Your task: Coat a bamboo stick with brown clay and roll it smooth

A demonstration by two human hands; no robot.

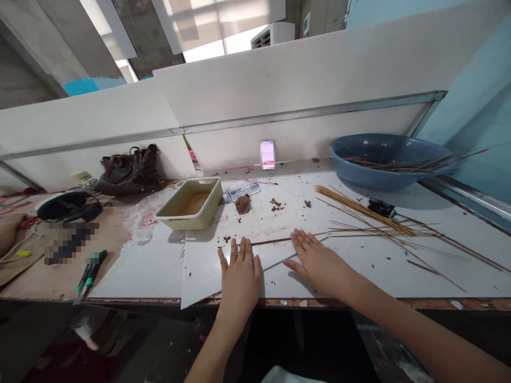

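My left hand lies flat near the table's front edge, palm down with its fingers stretched out. To its right, my right hand is also palm down and open, thumb spread to the left. Between the hands runs a thin brown-coated stick; its ends pass under or beside the fingertips of both hands. Beyond the left hand sits a brown lump of clay-like material, with crumbs scattered beside it. Thin bamboo-like sticks lie in a bundle and loose to the right of my right hand.
A cream plastic bin stands at left, and a blue basin holding sticks stands back right. A phone leans on the white partition. Green-handled pliers, a handbag and a small black object lie around.
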